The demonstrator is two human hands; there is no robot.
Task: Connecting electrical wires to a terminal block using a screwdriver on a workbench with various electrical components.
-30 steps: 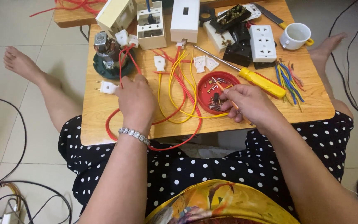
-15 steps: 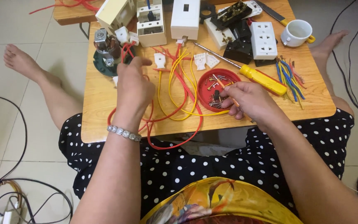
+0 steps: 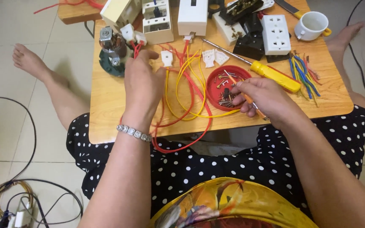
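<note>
My left hand (image 3: 142,84) rests on the small wooden table (image 3: 106,105), its fingers reaching among red wires (image 3: 191,95) toward a dark green round motor part (image 3: 111,55) with white connectors. My right hand (image 3: 260,99) grips a thin orange-handled screwdriver (image 3: 243,93), its tip pointing into a red round lid (image 3: 224,86) that holds several small screws. Yellow wires (image 3: 182,84) loop between the two hands. A silver bracelet (image 3: 134,133) circles my left wrist.
A large yellow-handled screwdriver (image 3: 271,76) lies beside the lid. White socket plates (image 3: 275,33), boxes (image 3: 157,19), a black part (image 3: 250,46), a white cup (image 3: 312,25) and coloured wire pieces (image 3: 303,74) fill the table's far side. Cables (image 3: 17,190) lie on the tiled floor.
My left hand has moved up the table from its near edge toward the green motor part. My right hand has stayed at the red lid with the thin screwdriver.
</note>
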